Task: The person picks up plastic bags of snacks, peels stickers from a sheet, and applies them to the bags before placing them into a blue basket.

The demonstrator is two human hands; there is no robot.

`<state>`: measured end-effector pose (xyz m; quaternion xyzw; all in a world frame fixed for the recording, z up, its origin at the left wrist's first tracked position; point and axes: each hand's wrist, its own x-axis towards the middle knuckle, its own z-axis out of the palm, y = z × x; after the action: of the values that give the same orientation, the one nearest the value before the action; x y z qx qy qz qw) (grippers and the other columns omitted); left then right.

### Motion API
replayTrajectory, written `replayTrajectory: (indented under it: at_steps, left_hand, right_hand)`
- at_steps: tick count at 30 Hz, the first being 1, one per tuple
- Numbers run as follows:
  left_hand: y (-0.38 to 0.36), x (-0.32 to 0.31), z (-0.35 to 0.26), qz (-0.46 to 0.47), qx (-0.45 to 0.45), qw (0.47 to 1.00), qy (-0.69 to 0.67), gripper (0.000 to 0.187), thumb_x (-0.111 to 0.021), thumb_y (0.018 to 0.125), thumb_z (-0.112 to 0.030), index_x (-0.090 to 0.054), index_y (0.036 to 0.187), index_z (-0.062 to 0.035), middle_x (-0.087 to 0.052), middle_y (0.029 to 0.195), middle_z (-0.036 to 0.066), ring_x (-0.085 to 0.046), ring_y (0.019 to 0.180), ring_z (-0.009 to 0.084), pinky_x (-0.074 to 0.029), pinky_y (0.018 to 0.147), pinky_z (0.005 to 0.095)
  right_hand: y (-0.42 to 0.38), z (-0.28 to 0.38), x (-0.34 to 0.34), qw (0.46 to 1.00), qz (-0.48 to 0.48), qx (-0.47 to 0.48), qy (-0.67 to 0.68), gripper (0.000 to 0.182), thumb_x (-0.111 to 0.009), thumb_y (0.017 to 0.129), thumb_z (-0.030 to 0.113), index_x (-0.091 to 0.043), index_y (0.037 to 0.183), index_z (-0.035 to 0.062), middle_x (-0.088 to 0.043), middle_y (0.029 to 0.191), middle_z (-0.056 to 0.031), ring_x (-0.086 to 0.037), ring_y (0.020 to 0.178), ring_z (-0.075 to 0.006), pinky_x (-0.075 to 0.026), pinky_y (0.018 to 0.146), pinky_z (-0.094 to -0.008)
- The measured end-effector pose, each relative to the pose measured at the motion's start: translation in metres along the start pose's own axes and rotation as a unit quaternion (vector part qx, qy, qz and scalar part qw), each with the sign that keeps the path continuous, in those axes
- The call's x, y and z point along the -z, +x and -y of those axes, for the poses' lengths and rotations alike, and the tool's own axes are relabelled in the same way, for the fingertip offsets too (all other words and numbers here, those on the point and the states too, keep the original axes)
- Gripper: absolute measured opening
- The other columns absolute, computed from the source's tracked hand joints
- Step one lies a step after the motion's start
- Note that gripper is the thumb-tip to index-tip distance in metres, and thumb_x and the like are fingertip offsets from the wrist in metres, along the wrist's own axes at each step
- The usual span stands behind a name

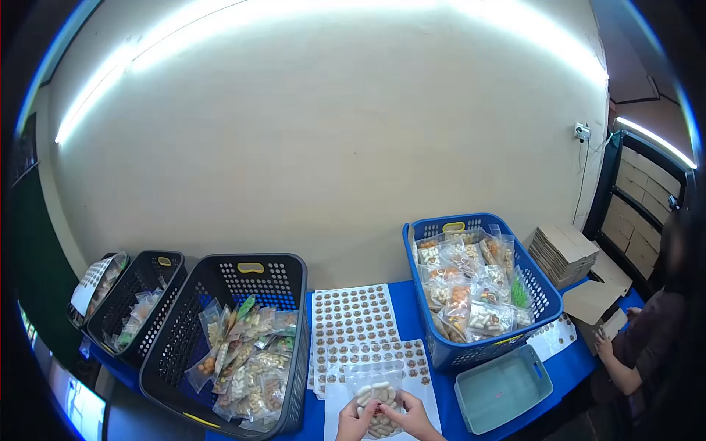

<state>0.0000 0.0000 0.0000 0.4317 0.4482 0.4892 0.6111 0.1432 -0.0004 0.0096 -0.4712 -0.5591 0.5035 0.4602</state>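
A clear zip-seal bag (376,376) of white, capsule-like pieces is held upright between my two hands at the table's front edge. My left hand (356,422) grips its left side, and my right hand (413,422) grips the right. Both thumbs meet on the bag's front, over a small reddish-brown patch that they partly cover. Behind and under the bag lie sheets of round stickers (353,314) with brownish prints; several stickers are gone from the nearest sheet (421,382).
A black basket (158,367) of filled bags stands left, with more black baskets (168,266) beyond. At right are a blue basket (448,354) heaped with bags, a greenish plastic tub (507,389), stacked flat cardboard (562,253) and another person (640,345) handling cardboard.
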Motion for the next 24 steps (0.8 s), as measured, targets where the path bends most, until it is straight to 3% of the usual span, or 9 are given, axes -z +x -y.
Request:
replayTrajectory:
  at_steps: [2,5,8,11,14,17,20,23,24]
  left_hand:
    - [-0.005,-0.003,-0.008,0.018,-0.017,1.000,0.006,0.042,-0.055,0.081,-0.019,-0.043,0.117,-0.0011,-0.055,0.105,0.010,-0.052,0.093,0.0157,-0.043,0.077,0.0248]
    - [0.005,0.000,-0.033,0.003,-0.023,0.998,0.056,0.039,-0.056,0.081,-0.019,-0.047,0.113,-0.0003,-0.055,0.103,0.010,-0.052,0.091,0.0147,-0.043,0.075,0.0251]
    - [0.007,-0.002,-0.021,-0.011,-0.033,0.999,0.003,0.036,-0.056,0.081,-0.019,-0.048,0.110,0.0005,-0.055,0.100,0.009,-0.052,0.089,0.0144,-0.043,0.075,0.0255]
    - [0.012,-0.005,-0.013,-0.055,-0.074,0.996,-0.002,0.037,-0.056,0.081,-0.020,-0.048,0.110,0.0013,-0.056,0.099,0.009,-0.052,0.087,0.0140,-0.043,0.073,0.0252]
    - [0.012,-0.002,-0.016,-0.081,-0.052,0.995,-0.020,0.037,-0.056,0.081,-0.020,-0.047,0.110,0.0018,-0.056,0.098,0.009,-0.052,0.086,0.0136,-0.044,0.072,0.0246]
    - [0.019,0.009,-0.002,-0.047,-0.041,0.997,-0.056,0.038,-0.057,0.080,-0.020,-0.047,0.109,0.0023,-0.055,0.098,0.009,-0.053,0.083,0.0136,-0.044,0.069,0.0238]
    - [0.041,0.027,0.060,-0.084,-0.145,0.983,0.069,0.034,-0.059,0.079,-0.020,-0.050,0.104,0.0022,-0.057,0.092,0.008,-0.053,0.077,0.0119,-0.044,0.065,0.0232]
    - [0.026,0.019,0.008,-0.051,-0.053,0.994,0.076,0.028,-0.060,0.078,-0.019,-0.055,0.097,0.0017,-0.058,0.084,0.005,-0.052,0.072,0.0093,-0.043,0.061,0.0224]
    - [0.024,0.016,0.000,-0.055,-0.065,0.993,0.079,0.026,-0.061,0.078,-0.018,-0.056,0.094,0.0016,-0.058,0.081,0.004,-0.052,0.071,0.0085,-0.043,0.060,0.0220]
  right_hand:
    - [-0.001,0.005,0.000,0.999,0.013,-0.050,0.016,0.052,-0.062,0.075,0.020,-0.041,0.120,0.0038,-0.049,0.111,-0.0152,-0.048,0.100,-0.0178,-0.041,0.078,-0.0243]
    - [0.014,0.012,-0.010,0.999,-0.009,0.011,0.039,0.032,-0.058,0.077,0.015,-0.048,0.104,-0.0002,-0.054,0.091,-0.0079,-0.052,0.081,-0.0138,-0.043,0.068,-0.0258]
    - [0.008,0.006,-0.018,0.994,-0.087,0.057,0.024,0.030,-0.058,0.078,0.015,-0.048,0.101,-0.0013,-0.054,0.087,-0.0071,-0.052,0.077,-0.0126,-0.043,0.064,-0.0259]
    - [0.013,0.000,-0.019,0.995,-0.058,0.041,0.070,0.034,-0.059,0.078,0.016,-0.047,0.104,-0.0015,-0.054,0.089,-0.0081,-0.052,0.079,-0.0129,-0.043,0.064,-0.0257]
    - [0.017,0.000,-0.022,0.999,-0.046,0.011,0.023,0.029,-0.058,0.079,0.015,-0.050,0.102,-0.0014,-0.055,0.087,-0.0063,-0.053,0.078,-0.0120,-0.043,0.065,-0.0245]
    - [0.018,0.005,-0.023,0.995,-0.019,0.013,0.100,0.020,-0.056,0.080,0.013,-0.054,0.095,-0.0008,-0.056,0.081,-0.0044,-0.053,0.073,-0.0105,-0.043,0.062,-0.0236]
    - [0.020,0.005,-0.021,0.988,-0.038,-0.010,0.150,0.015,-0.055,0.081,0.012,-0.057,0.090,0.0005,-0.057,0.076,-0.0026,-0.053,0.067,-0.0084,-0.043,0.058,-0.0216]
    - [0.022,0.004,-0.022,0.988,-0.063,0.003,0.138,0.015,-0.055,0.081,0.013,-0.057,0.091,0.0016,-0.058,0.076,-0.0022,-0.053,0.065,-0.0074,-0.042,0.054,-0.0203]
    - [0.022,0.004,-0.022,0.988,-0.060,0.001,0.142,0.015,-0.056,0.081,0.013,-0.057,0.091,0.0017,-0.058,0.076,-0.0020,-0.053,0.066,-0.0075,-0.042,0.055,-0.0203]
